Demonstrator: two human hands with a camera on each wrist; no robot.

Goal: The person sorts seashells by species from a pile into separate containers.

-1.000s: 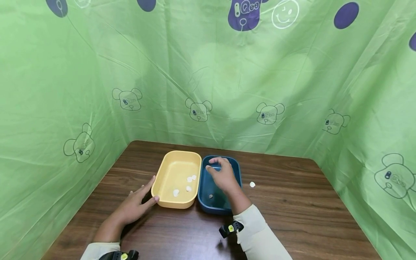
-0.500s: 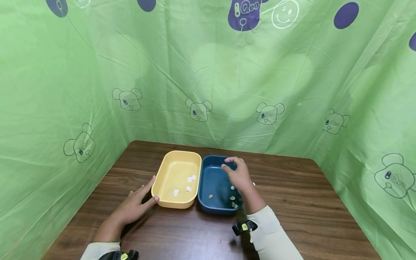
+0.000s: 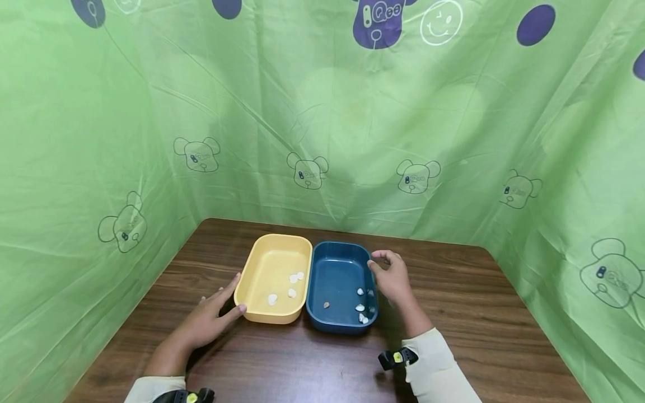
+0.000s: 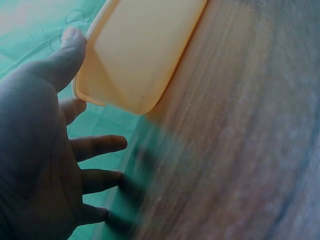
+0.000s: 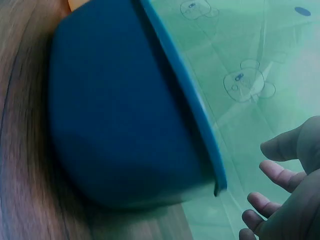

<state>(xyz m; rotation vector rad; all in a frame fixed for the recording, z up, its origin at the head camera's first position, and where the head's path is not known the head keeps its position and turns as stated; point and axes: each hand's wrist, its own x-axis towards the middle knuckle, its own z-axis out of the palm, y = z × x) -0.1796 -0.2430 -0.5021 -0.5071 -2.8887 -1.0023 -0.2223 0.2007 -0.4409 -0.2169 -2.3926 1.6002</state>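
My left hand (image 3: pixel 205 320) rests against the near left corner of a yellow tray (image 3: pixel 252 257), thumb and forefinger at its rim, the other fingers spread. Several small white shell-like pieces (image 3: pixel 272 299) lie in that tray. Right beside it stands a dark blue tray (image 3: pixel 335 274), with one brown piece (image 3: pixel 326 305) and several white pieces (image 3: pixel 360 308) along its right side. My right hand (image 3: pixel 395 282) hovers at the blue tray's right rim, fingers loosely bent. In the right wrist view, nothing shows between the thumb and fingers (image 5: pixel 272 172).
Both trays stand on a dark wooden table (image 3: pixel 468 313), toward its far edge. Green cloth (image 3: pixel 363 112) printed with bear heads hangs around the back and sides.
My right hand has moved right, from over the blue tray to its right rim, uncovering the white pieces inside. The white piece on the table at the right is now hidden. My left hand stays put.
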